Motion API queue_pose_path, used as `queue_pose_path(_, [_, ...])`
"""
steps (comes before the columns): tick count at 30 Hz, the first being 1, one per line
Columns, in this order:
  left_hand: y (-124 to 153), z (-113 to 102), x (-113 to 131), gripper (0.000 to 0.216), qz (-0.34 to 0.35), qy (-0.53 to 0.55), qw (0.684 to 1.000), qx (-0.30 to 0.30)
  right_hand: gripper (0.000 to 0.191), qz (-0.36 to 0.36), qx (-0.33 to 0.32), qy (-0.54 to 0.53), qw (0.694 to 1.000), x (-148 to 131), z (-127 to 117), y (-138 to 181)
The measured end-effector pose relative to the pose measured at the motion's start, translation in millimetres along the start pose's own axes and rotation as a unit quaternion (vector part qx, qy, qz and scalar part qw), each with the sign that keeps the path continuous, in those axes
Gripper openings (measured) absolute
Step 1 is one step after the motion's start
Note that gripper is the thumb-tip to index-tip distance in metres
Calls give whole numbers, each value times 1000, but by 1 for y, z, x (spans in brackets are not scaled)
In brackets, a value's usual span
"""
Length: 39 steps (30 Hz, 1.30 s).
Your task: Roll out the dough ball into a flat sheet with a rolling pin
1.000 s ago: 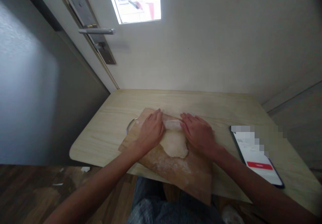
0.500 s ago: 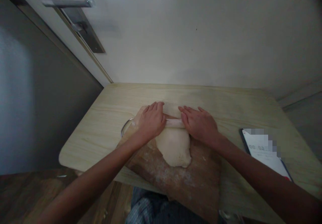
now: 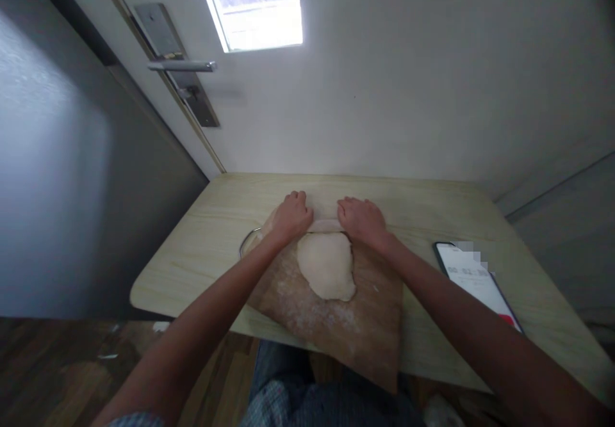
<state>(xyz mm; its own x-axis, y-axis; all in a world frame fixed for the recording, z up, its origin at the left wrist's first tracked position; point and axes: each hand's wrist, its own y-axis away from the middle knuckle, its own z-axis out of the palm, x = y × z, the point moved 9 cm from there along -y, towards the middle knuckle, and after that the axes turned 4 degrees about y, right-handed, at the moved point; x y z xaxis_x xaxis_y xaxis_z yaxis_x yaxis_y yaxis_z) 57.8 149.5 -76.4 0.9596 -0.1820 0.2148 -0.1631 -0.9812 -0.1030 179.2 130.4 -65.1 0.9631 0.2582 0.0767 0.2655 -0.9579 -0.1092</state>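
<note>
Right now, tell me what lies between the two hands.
In the head view, a pale rolling pin spans the gap between the left hand and right hand, with dough on its near side.

One table [image 3: 180, 267] carries one wooden board [image 3: 368, 331] overhanging the near edge, one metal loop [image 3: 242, 242], one sheet of dough [image 3: 327, 267], one rolling pin [image 3: 325, 225] and, near the right edge, one phone [image 3: 473, 280]. Two hands: one left hand [image 3: 292, 217], one right hand [image 3: 362, 219]. Past the far edge: one door handle [image 3: 182, 66], one window [image 3: 262, 24].
</note>
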Motion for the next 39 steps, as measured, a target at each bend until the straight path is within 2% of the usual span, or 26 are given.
queue_pose_path(4, [9, -4, 4, 26, 15, -22, 999, 23, 38, 4, 42, 3, 999, -5, -9, 9])
queue_pose_path(10, [29, -12, 14, 29, 45, -24, 998, 36, 44, -17, 63, 0, 998, -12, -15, 30])
queue_pose_path(13, [55, -28, 26, 35, 82, 24, 993, 79, 42, -89, 62, -5, 994, -18, -16, 43])
queue_pose_path(16, [95, -47, 37, 37, 134, 116, 977, 120, 35, -149, 64, 14, 987, -23, -21, 58])
queue_pose_path(17, [107, -52, 37, 37, 141, 140, 972, 128, 32, -150, 66, 26, 986, -22, -24, 63])
queue_pose_path(19, [125, -59, 24, 34, 114, 191, 963, 150, 27, -125, 68, 30, 989, -18, -29, 71])
queue_pose_path(22, [130, -50, -6, 27, 31, 265, 957, 117, 29, -28, 26, -102, 994, -1, -22, 80])
queue_pose_path(24, [124, -38, -21, 23, -5, 276, 959, 69, 33, 36, 0, -245, 969, 11, -9, 84])
queue_pose_path(26, [117, -31, -24, 20, -9, 235, 971, 34, 38, 94, -15, -387, 917, 21, 8, 86])
queue_pose_path(28, [113, -29, -19, 21, 5, 179, 983, 29, 40, 145, -20, -498, 855, 29, 25, 87])
queue_pose_path(30, [112, -29, -8, 24, 25, 154, 987, 37, 40, 175, -11, -554, 814, 33, 35, 86])
queue_pose_path(32, [113, -27, 2, 24, 40, 160, 985, 49, 40, 174, 4, -564, 808, 34, 36, 83])
queue_pose_path(34, [114, -26, 6, 24, 35, 180, 981, 61, 39, 149, 7, -554, 819, 33, 34, 79])
queue_pose_path(36, [116, -24, 2, 25, 3, 210, 975, 71, 39, 125, 2, -545, 829, 31, 32, 73])
queue_pose_path(39, [124, -19, -4, 27, -24, 253, 966, 46, 39, 97, -13, -538, 837, 32, 30, 62])
